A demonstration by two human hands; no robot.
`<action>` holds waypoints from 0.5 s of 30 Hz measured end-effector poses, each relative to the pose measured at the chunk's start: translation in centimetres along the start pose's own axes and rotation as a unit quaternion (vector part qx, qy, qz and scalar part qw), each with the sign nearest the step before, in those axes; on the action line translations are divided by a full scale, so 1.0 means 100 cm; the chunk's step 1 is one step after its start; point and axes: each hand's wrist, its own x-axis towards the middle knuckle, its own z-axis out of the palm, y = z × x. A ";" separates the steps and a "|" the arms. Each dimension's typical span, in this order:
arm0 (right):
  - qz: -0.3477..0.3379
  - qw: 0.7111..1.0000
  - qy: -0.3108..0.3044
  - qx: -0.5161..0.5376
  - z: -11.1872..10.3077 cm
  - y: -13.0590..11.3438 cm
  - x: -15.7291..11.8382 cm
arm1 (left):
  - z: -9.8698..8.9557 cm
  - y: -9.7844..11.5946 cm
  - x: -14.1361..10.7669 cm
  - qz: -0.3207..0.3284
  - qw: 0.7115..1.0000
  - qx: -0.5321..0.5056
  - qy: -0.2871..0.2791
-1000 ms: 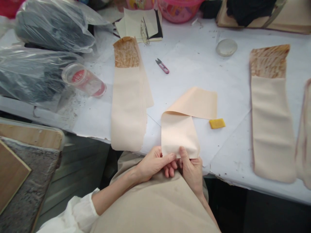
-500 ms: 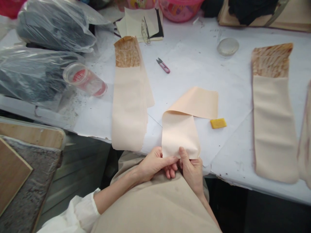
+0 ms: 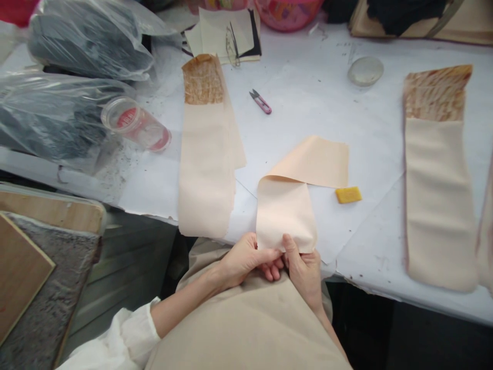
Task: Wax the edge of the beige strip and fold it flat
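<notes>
A beige leather-like strip (image 3: 285, 210) lies at the table's front edge, its far part folded over to the right. My left hand (image 3: 246, 259) pinches the near edge at its left corner, thumb on top. My right hand (image 3: 304, 267) grips the same edge from the right, its thumb pressed on the upper face; the fingers of that hand are mostly hidden beneath. Just right of the fold rests a yellow block (image 3: 348, 195). To the left lies a stack of similar strips (image 3: 206, 169) with a brown-smeared far end.
More strips (image 3: 439, 205) lie at the right. Farther back are thread snips (image 3: 261, 102), a round clear dish (image 3: 365, 71), paper sheets (image 3: 227, 33) and a pink basket (image 3: 288, 13). At left are a plastic cup (image 3: 136, 126) and plastic-bagged dark bundles (image 3: 61, 118).
The view has shifted slightly, moving the table items a little within the picture. Both hands keep their hold on the strip's near edge.
</notes>
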 end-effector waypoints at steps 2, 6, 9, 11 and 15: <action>-0.001 1.000 0.012 0.006 0.001 0.002 -0.001 | 0.001 0.000 0.000 -0.002 1.000 0.006 0.006; -0.007 1.000 0.019 0.009 0.000 0.006 -0.002 | 0.000 0.000 -0.003 -0.002 1.000 0.013 -0.002; -0.013 1.000 0.022 -0.011 -0.001 0.007 0.000 | -0.002 -0.001 -0.004 0.000 1.000 0.011 -0.016; -0.015 0.999 0.032 -0.024 -0.002 0.006 0.000 | -0.001 -0.002 -0.003 0.002 1.000 0.017 -0.018; -0.004 1.000 0.013 -0.023 -0.002 0.002 0.000 | 0.001 -0.001 -0.003 0.004 1.000 0.004 -0.001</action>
